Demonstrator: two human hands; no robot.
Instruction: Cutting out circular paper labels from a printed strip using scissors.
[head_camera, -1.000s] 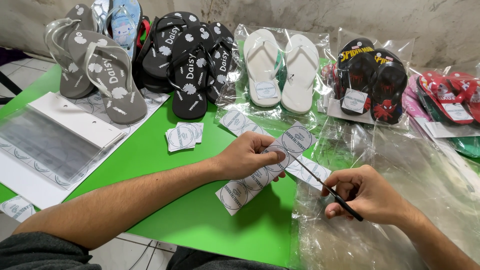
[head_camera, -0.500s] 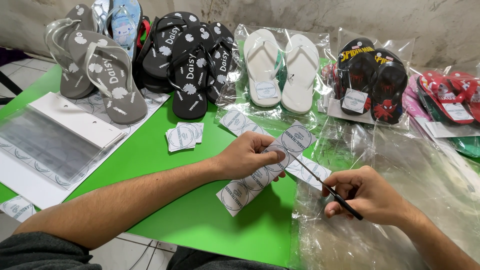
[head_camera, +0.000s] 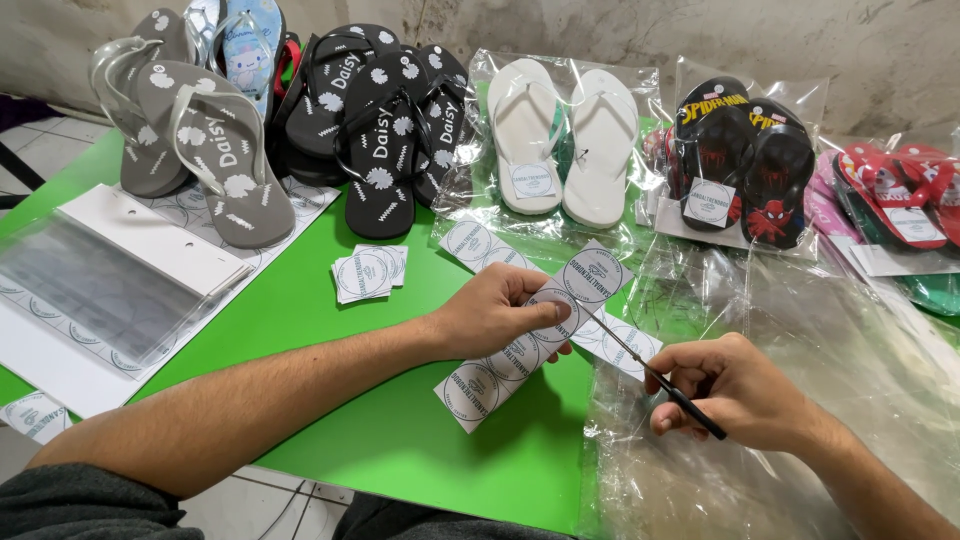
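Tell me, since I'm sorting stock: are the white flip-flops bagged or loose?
Bagged. The white flip-flops lie side by side inside a clear plastic bag, whose glossy, crinkled film shows around and over them on the green table.

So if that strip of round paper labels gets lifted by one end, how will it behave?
The strip of round labels would probably flop: it looks like thin paper and already bends where the left hand pinches it. It is likely very light, so a nudge could slide it across the smooth green table. The scissors in the right hand suggest it cuts or tears easily.
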